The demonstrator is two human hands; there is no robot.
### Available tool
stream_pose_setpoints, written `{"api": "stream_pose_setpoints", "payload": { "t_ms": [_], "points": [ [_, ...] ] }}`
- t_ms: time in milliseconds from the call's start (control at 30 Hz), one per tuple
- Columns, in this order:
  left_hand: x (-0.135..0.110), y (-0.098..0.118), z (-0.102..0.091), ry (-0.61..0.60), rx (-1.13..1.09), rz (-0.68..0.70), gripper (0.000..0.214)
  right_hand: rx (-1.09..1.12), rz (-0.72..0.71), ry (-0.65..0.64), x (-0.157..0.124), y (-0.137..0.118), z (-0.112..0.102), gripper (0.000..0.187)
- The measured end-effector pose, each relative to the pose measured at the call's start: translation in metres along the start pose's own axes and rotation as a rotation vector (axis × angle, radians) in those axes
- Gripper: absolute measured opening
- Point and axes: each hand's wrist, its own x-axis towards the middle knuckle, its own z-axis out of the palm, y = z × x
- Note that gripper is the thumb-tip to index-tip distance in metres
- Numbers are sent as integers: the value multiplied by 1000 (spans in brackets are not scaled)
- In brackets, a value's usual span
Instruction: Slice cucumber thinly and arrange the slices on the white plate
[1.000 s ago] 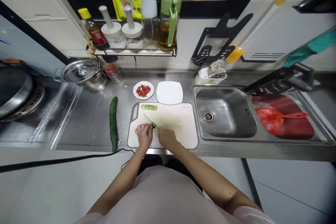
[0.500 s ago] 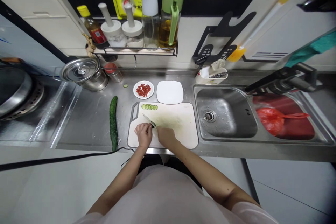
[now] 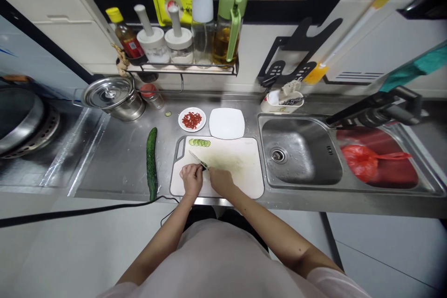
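My right hand [image 3: 221,182] is closed round the handle of a kitchen knife [image 3: 196,158]. Its blade points up and left over the white cutting board [image 3: 244,167], just past my left fingertips. My left hand [image 3: 192,179] is curled down on the board, closed on what seems to be a cucumber piece; the fingers hide most of it, and only a small dark bit shows beside the blade. Along the board's top edge lies an overlapping row of several cucumber slices [image 3: 199,143]. A whole cucumber [image 3: 151,163] rests on the steel counter, left of the board.
Behind the board are a plate of small red pieces [image 3: 183,125] and a white square plate [image 3: 226,123]. A lidded pot [image 3: 125,104] stands at the back left. To the right is a sink [image 3: 300,163], with a red bag [image 3: 359,160] beyond. A black cable [image 3: 87,211] crosses the counter's front edge.
The view has shifted very slightly. Both hands and the knife keep almost the same place on the board, and the row of slices looks the same.
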Motion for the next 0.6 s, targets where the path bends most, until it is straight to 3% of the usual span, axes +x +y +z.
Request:
{"api": "stream_pose_setpoints", "payload": {
  "t_ms": [267, 500, 600],
  "points": [
    [2, 2, -3, 19, -98, -54, 19, -85, 64, 12, -15, 15, -4, 32],
    [15, 8, -23, 164, -315, -257, 35, -196, 138, 226, -36, 50, -2, 46],
    [30, 21, -36, 185, -271, -184, 34, -226, 116, 330, -44, 61, 0, 47]
  ]
}}
